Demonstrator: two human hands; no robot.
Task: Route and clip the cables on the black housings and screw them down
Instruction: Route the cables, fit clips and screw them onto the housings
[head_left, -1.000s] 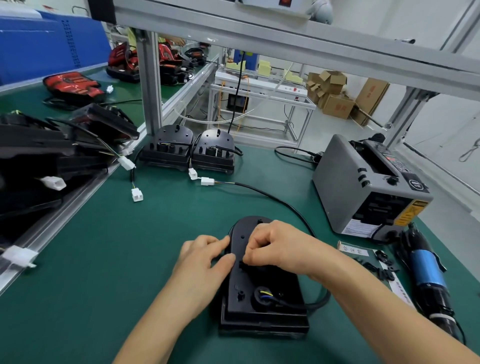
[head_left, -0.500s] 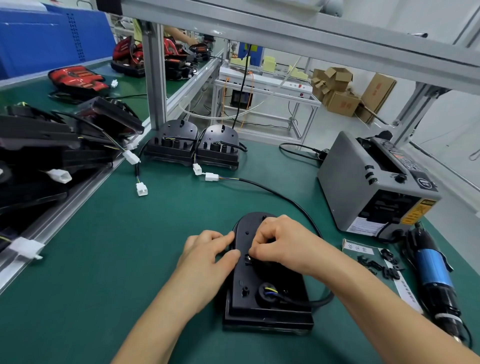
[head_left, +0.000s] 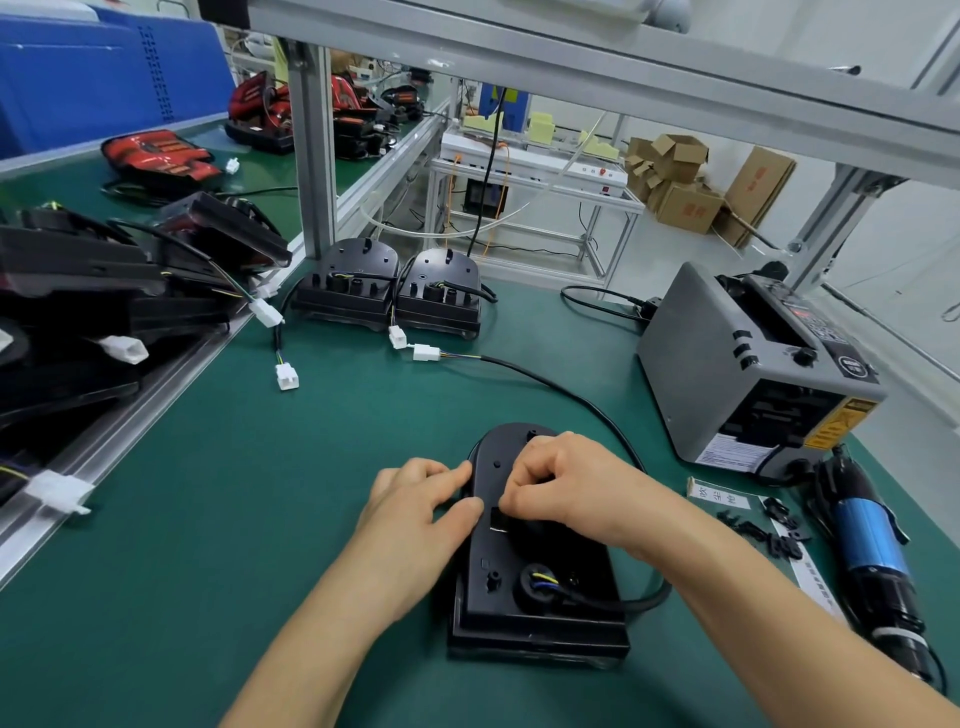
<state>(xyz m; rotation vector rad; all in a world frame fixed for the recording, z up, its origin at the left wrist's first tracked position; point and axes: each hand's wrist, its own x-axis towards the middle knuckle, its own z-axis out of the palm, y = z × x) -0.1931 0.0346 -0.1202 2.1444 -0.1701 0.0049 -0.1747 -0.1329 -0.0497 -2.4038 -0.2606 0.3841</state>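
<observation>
left hand (head_left: 421, 514): your spread fingers steady the left edge of the housing (head_left: 571, 618).
right hand (head_left: 566, 488): you pinch a clip (head_left: 500, 518) mid-housing, seemingly to trap the cable (head_left: 647, 597).

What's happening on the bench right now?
A person is working on a black housing lying flat on the green mat. The left hand steadies its left edge, while the right hand pinches what looks like a small black clip against its middle. The housing's cable loops away to a white connector. The electric screwdriver lies unheld at right.
</observation>
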